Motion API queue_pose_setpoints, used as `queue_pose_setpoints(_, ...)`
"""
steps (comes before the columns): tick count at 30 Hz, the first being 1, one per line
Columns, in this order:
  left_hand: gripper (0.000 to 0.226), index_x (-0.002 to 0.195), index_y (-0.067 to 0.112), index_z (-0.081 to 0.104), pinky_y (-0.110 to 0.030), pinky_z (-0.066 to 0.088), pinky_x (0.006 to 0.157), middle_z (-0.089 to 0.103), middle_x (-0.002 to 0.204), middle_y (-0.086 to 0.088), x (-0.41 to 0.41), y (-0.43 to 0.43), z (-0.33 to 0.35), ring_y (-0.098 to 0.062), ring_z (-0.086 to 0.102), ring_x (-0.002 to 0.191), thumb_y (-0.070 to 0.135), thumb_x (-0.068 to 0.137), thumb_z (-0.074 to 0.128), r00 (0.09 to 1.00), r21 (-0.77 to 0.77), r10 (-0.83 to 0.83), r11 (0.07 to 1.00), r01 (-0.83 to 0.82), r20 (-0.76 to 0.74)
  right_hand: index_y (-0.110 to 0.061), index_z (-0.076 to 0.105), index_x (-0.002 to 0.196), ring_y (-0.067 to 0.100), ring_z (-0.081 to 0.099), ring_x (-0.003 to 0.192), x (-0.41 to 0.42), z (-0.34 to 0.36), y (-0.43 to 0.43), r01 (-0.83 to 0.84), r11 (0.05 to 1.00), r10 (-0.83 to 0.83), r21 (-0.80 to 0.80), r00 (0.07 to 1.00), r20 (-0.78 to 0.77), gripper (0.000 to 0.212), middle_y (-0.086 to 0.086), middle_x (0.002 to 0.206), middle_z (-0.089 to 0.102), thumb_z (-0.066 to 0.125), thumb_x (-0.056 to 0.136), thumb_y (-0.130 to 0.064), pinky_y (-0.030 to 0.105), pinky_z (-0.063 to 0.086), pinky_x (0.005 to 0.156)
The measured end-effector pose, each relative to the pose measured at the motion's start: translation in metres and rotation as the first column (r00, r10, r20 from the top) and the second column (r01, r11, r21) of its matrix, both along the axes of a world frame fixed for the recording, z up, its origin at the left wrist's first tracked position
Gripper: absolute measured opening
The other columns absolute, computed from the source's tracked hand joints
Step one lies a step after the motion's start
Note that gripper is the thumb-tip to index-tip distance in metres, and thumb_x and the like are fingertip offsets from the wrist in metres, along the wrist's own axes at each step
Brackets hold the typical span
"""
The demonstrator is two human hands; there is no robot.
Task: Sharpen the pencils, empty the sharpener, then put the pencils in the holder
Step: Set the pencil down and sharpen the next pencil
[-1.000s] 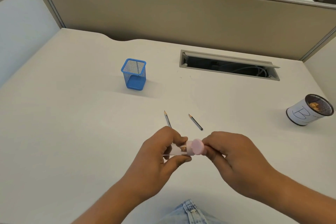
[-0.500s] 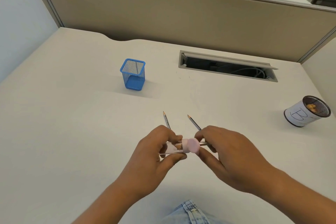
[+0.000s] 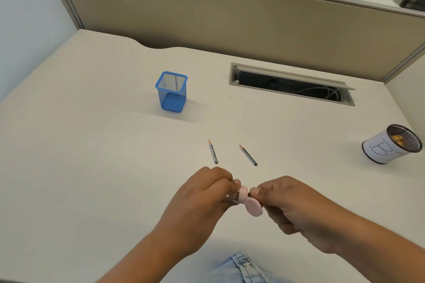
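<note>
My left hand (image 3: 202, 202) grips a small pink sharpener (image 3: 243, 193) with a clear body, low over the desk's near middle. Its round pink lid (image 3: 254, 208) hangs open below it. My right hand (image 3: 292, 207) pinches a pencil at the sharpener's mouth; only a short dark stub (image 3: 249, 194) of it shows between fingers and sharpener. Two sharpened pencils lie on the desk just beyond my hands, points facing away: one (image 3: 213, 151) on the left, one (image 3: 248, 155) on the right. The blue mesh holder (image 3: 172, 92) stands upright farther back and to the left.
A white-wrapped mesh cup (image 3: 388, 148) marked with a letter, shavings inside, stands at the right edge. An open cable slot (image 3: 292, 85) is cut into the desk at the back. A tan partition wall (image 3: 230, 18) closes the far side.
The pencil that lay across my right fingers is now almost hidden in that hand. The pink lid has swung down and hangs open. Both hands shifted slightly.
</note>
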State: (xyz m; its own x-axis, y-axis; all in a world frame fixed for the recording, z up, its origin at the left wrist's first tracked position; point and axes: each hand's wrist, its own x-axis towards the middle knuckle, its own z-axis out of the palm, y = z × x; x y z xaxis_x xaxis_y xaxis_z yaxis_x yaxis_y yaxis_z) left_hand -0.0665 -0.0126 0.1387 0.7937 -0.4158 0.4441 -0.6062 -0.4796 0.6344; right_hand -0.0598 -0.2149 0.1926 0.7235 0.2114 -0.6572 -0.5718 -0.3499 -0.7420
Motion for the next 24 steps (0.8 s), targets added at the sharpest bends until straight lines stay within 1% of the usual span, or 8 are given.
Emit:
queue_pose_setpoints(3,0.014,0.098,0.027,0.055,-0.021,0.049,0.076,0.054,0.103,0.019,0.0,0.002,-0.001,-0.005,0.062,0.097,0.026,0.089,0.065,0.987,-0.1,0.029,0.994,-0.045,-0.161,-0.023,0.064,0.076,0.009,0.028,0.049,-0.003,-0.001,0.0,-0.163,0.947,0.259,-0.275,0.897,0.359,0.037,-0.009,0.057,0.04,0.055,0.093,-0.055,0.021,0.025,0.046)
queue_pose_setpoints(6,0.016,0.096,0.026,0.059,-0.006,0.039,0.072,0.057,0.099,0.02,0.002,0.002,0.0,0.005,0.057,0.091,0.029,0.085,0.07,0.964,-0.159,0.05,0.983,-0.094,-0.261,-0.034,0.062,0.089,0.006,0.044,0.059,-0.003,-0.002,-0.006,-0.142,0.818,0.533,-0.557,0.551,0.642,0.024,-0.014,0.069,0.053,0.05,0.095,-0.055,0.017,0.033,0.052)
queue_pose_setpoints(8,0.019,0.095,0.028,0.061,-0.004,0.038,0.07,0.063,0.096,0.021,0.003,0.003,0.001,0.001,0.06,0.087,0.028,0.082,0.075,0.937,-0.22,0.032,0.969,-0.115,-0.348,-0.025,0.068,0.093,0.007,0.044,0.062,-0.001,0.0,-0.007,-0.063,0.755,0.632,-0.653,0.333,0.699,0.021,-0.012,0.071,0.055,0.051,0.097,-0.037,0.023,0.036,0.053)
queue_pose_setpoints(11,0.021,0.091,0.032,0.064,-0.007,0.038,0.07,0.069,0.094,0.023,0.005,0.005,0.002,0.002,0.063,0.089,0.032,0.077,0.079,0.931,-0.204,0.05,0.97,-0.131,-0.362,-0.014,0.072,0.087,0.021,0.048,0.055,-0.001,-0.002,-0.002,0.012,0.67,0.726,-0.742,0.202,0.658,0.028,-0.001,0.065,0.056,0.051,0.095,-0.029,0.029,0.035,0.046)
queue_pose_setpoints(15,0.021,0.091,0.036,0.058,-0.021,0.041,0.072,0.068,0.092,0.02,0.004,0.002,0.001,0.003,0.059,0.089,0.034,0.078,0.075,0.98,-0.068,0.175,0.981,-0.181,-0.093,-0.02,0.068,0.076,0.017,0.047,0.049,-0.006,-0.001,0.005,-0.009,0.661,0.717,-0.75,0.302,0.629,0.03,-0.006,0.059,0.055,0.049,0.094,-0.035,0.028,0.035,0.045)
queue_pose_setpoints(20,0.006,0.086,0.023,0.065,-0.035,0.041,0.065,0.069,0.086,0.009,0.006,-0.002,-0.006,-0.017,0.062,0.077,0.027,0.089,0.068,0.965,0.03,0.169,0.983,-0.178,0.2,-0.02,0.067,0.064,0.009,0.029,0.044,-0.001,-0.008,0.011,-0.001,0.964,0.09,-0.268,0.943,0.32,0.039,-0.01,0.049,0.04,0.056,0.097,-0.039,0.024,0.023,0.049)
queue_pose_setpoints(22,0.006,0.086,0.022,0.066,-0.036,0.041,0.066,0.069,0.087,0.01,0.007,0.0,-0.007,-0.017,0.063,0.077,0.028,0.089,0.067,0.974,0.066,0.144,0.985,-0.158,0.174,-0.023,0.066,0.059,0.007,0.025,0.041,0.002,-0.006,0.01,-0.017,0.984,0.054,-0.176,0.977,0.208,0.043,-0.013,0.045,0.032,0.055,0.098,-0.04,0.022,0.021,0.048)
queue_pose_setpoints(24,0.01,0.087,0.025,0.065,-0.035,0.041,0.07,0.068,0.089,0.014,0.007,0.002,-0.006,-0.013,0.064,0.08,0.029,0.083,0.073,0.988,0.047,0.141,0.988,-0.144,0.062,-0.026,0.062,0.068,0.01,0.033,0.044,0.001,-0.004,0.005,-0.181,0.902,0.33,-0.392,0.875,0.354,0.043,-0.01,0.049,0.041,0.046,0.096,-0.053,0.026,0.027,0.044)
